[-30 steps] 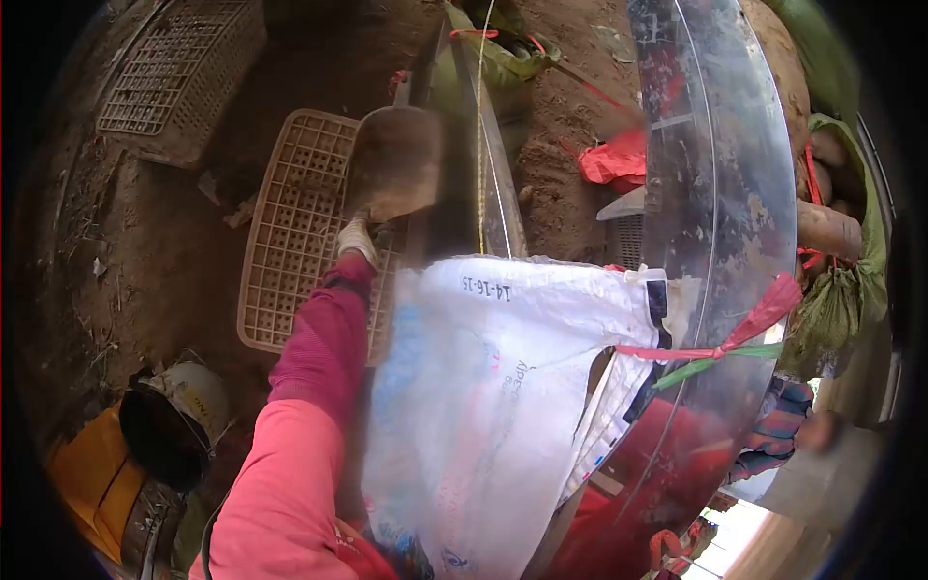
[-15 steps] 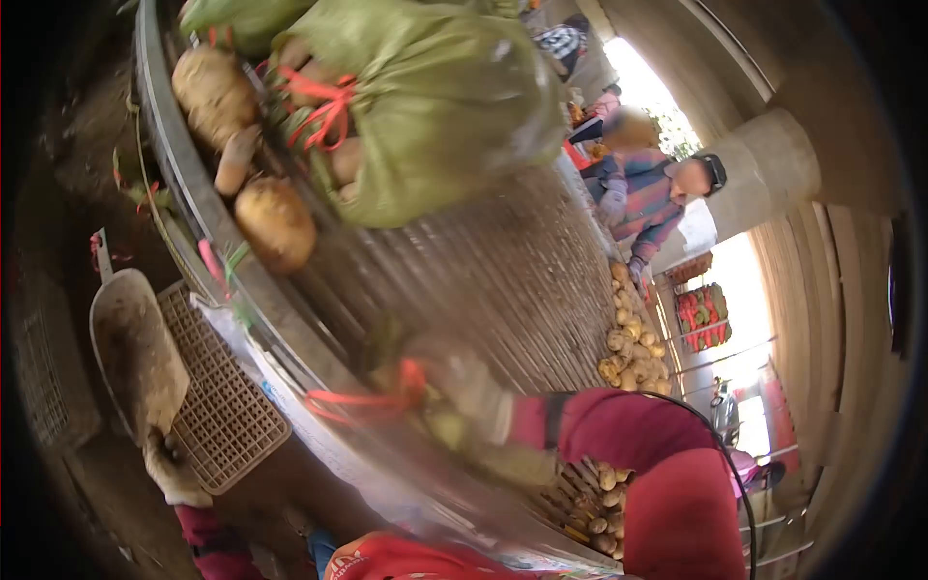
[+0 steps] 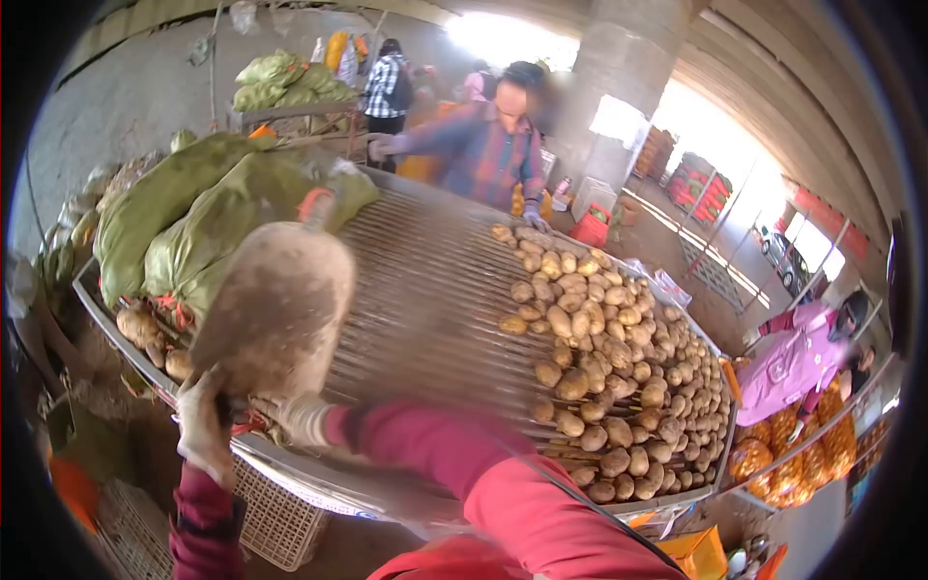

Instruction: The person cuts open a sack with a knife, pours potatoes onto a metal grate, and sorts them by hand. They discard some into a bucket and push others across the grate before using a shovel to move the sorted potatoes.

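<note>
My left hand (image 3: 205,427), in a dirty pale glove, is closed on the near end of a worn, dirt-stained scoop (image 3: 275,304). The scoop is raised over the left part of a slatted sorting table (image 3: 425,290), its red-tied handle end pointing away from me. My gloved right hand (image 3: 298,418) reaches across to the scoop's near edge; its fingers are blurred and partly hidden. A red strip (image 3: 253,422) shows between my hands. Behind the scoop lie full green sacks (image 3: 227,208), with a few potatoes (image 3: 140,327) at their near end.
Many potatoes (image 3: 619,362) cover the table's right side. A co-worker (image 3: 488,155) leans at the far edge. Plastic crates (image 3: 280,512) stand below the near edge. Another person (image 3: 797,358) is at right beside orange net bags (image 3: 817,449).
My left hand has lifted the scoop from beside the crate to above the table. My right hand has moved left towards it. The view has turned and levelled.
</note>
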Motion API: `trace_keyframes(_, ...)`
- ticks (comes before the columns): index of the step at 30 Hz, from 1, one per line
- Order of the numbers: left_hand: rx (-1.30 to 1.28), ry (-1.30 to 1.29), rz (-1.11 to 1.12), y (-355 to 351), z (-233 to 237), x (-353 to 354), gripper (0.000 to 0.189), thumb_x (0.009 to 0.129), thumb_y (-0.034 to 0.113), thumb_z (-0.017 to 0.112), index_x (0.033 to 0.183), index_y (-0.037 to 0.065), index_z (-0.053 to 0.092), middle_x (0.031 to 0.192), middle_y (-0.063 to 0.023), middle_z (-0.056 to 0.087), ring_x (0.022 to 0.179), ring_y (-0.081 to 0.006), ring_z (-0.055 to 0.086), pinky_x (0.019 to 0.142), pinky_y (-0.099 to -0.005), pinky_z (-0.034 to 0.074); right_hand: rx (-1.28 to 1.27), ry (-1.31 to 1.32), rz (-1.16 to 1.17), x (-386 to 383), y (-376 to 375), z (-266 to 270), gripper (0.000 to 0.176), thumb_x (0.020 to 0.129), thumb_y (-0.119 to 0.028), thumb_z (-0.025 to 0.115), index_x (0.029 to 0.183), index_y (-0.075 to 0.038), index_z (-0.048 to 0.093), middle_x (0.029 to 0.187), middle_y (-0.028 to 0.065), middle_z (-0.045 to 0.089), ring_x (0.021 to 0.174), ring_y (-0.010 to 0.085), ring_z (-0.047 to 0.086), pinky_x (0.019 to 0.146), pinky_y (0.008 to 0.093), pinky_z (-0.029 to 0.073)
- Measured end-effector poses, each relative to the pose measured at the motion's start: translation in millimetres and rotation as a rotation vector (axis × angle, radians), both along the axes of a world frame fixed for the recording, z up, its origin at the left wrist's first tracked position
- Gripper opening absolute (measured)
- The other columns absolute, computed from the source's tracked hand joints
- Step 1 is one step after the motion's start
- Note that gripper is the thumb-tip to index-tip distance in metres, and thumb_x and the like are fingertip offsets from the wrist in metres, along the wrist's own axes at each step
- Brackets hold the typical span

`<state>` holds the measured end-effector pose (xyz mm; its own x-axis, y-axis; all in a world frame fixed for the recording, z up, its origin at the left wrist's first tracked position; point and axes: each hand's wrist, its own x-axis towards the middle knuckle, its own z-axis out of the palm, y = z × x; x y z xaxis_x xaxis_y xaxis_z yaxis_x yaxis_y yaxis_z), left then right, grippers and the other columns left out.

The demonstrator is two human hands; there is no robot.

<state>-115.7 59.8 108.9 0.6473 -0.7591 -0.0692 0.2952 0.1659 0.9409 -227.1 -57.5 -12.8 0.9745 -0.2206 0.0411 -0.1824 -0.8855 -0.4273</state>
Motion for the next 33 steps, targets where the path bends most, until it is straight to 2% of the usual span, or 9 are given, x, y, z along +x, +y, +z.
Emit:
trace_keyframes(4, 0.133, -0.008, -0.219, -120, -16, -37, 0.013, 0.089, 0.015, 0.063, 0.097, 0.005, 0.062, 0.073, -0.0054, 0.063, 0.055, -0.0173, 0.061, 0.045, -0.0268, 0.048, -0.397, -0.093, -0.103, -78, 30, 4, 0.073, 0.082, -0.025, 0.063, 0.148, -0.005, 0.038, 0.155, 0.0175, 0.034, 0.146, 0.0364, 0.027, 0.115, 0.0569, 0.025)
trace_keyframes(8, 0.154, 0.099, -0.325, -210, -61, -94, 0.011, 0.086, 0.011, 0.067, 0.095, 0.005, 0.066, 0.080, -0.0076, 0.068, 0.064, -0.0185, 0.067, 0.056, -0.0315, 0.058, -0.130, 0.076, -0.170, -216, 40, 47, 0.057, 0.079, -0.013, 0.064, 0.134, -0.002, 0.054, 0.148, 0.0242, 0.042, 0.141, 0.0358, 0.038, 0.112, 0.0524, 0.033)
trace_keyframes(11, 0.072, 0.208, -0.527, -227, -97, -145, 0.013, 0.092, 0.018, 0.065, 0.100, 0.009, 0.068, 0.082, -0.0032, 0.066, 0.071, -0.0169, 0.064, 0.056, -0.0314, 0.051, -0.129, 0.365, -0.378, -303, 53, 90, 0.037, 0.079, -0.008, 0.060, 0.114, 0.002, 0.062, 0.118, 0.0256, 0.060, 0.099, 0.0373, 0.065, 0.085, 0.0470, 0.053)
trace_keyframes(12, 0.164, 0.148, -0.622, -230, -122, -143, 0.028, 0.096, 0.018, 0.062, 0.121, 0.006, 0.058, 0.105, -0.0094, 0.065, 0.090, -0.0263, 0.066, 0.077, -0.0373, 0.059, -0.180, 0.319, -0.457, -328, 58, 91, 0.031, 0.079, -0.008, 0.060, 0.108, 0.000, 0.064, 0.116, 0.0238, 0.060, 0.099, 0.0370, 0.064, 0.082, 0.0462, 0.053)
trace_keyframes(14, 0.135, 0.602, -0.636, -214, -154, -178, 0.026, 0.100, 0.031, 0.050, 0.107, 0.012, 0.067, 0.105, -0.0079, 0.064, 0.091, -0.0251, 0.061, 0.074, -0.0444, 0.052, -0.286, 0.125, -0.540, -381, 66, 74, 0.028, 0.078, -0.009, 0.061, 0.104, -0.002, 0.065, 0.116, 0.0205, 0.059, 0.105, 0.0370, 0.059, 0.084, 0.0456, 0.051)
trace_keyframes(18, 0.371, -0.466, -0.814, -132, -121, -216, 0.035, 0.091, 0.016, 0.070, 0.122, 0.003, 0.062, 0.097, -0.0038, 0.069, 0.084, -0.0196, 0.067, 0.068, -0.0327, 0.056, -0.262, -0.060, -0.689, -452, 95, 40, 0.040, 0.078, -0.012, 0.063, 0.117, -0.003, 0.058, 0.124, 0.0170, 0.054, 0.119, 0.0387, 0.049, 0.098, 0.0478, 0.044)
trace_keyframes(22, 0.266, -1.126, -0.743, -49, -101, -220, 0.025, 0.093, 0.021, 0.065, 0.113, 0.007, 0.069, 0.094, -0.0139, 0.072, 0.087, -0.0256, 0.070, 0.077, -0.0378, 0.055, -0.142, -0.073, -0.786, -472, 117, 16, 0.047, 0.078, -0.013, 0.064, 0.123, -0.004, 0.055, 0.126, 0.0186, 0.053, 0.118, 0.0421, 0.049, 0.099, 0.0504, 0.043)
trace_keyframes(30, 0.369, -1.045, -0.634, -7, -158, -198, 0.025, 0.089, 0.017, 0.062, 0.112, 0.009, 0.069, 0.099, -0.0155, 0.072, 0.094, -0.0317, 0.069, 0.084, -0.0383, 0.054, -0.137, 0.082, -0.783, -451, 145, -11, 0.043, 0.079, -0.012, 0.061, 0.121, -0.004, 0.057, 0.127, 0.0201, 0.054, 0.122, 0.0439, 0.047, 0.103, 0.0541, 0.040)
trace_keyframes(33, 0.180, -1.344, -0.602, 3, -153, -200, 0.030, 0.082, 0.012, 0.060, 0.111, 0.008, 0.068, 0.096, -0.0164, 0.070, 0.091, -0.0342, 0.068, 0.082, -0.0415, 0.055, -0.132, 0.017, -0.720, -432, 137, -10, 0.041, 0.081, -0.010, 0.060, 0.121, -0.003, 0.058, 0.127, 0.0219, 0.055, 0.121, 0.0451, 0.049, 0.103, 0.0540, 0.040)
